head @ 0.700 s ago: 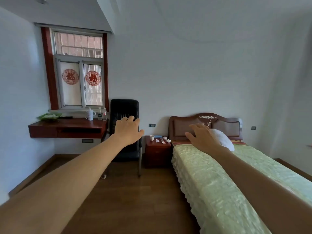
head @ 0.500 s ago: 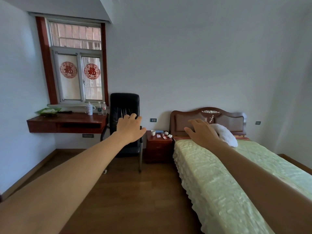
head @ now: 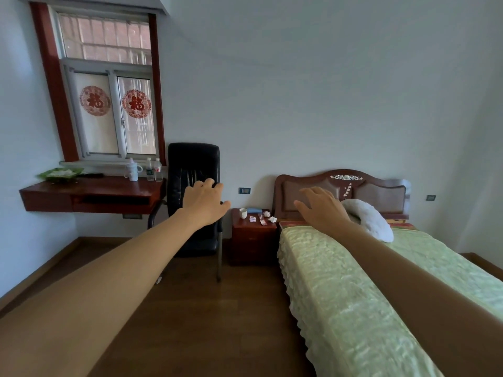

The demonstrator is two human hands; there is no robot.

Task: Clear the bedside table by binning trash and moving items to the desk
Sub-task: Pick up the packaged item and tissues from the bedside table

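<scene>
**Nothing cleared yet**

My left hand (head: 204, 204) and right hand (head: 322, 210) reach out released, holding nothing. The bedside worktop (head: 253, 229), well ahead, carries a cup (head: 243, 213) and crumpled scraps (head: 268, 216). The desk (head: 89, 195) sits under the window (head: 109, 85), past a black chair (head: 194, 197); no bin shows.

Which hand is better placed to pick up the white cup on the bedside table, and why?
Left, marginally. Both hands are open, empty and well short of the table. The white cup stands at the bedside table's left edge, nearer the left hand than the right hand over the bed.
</scene>
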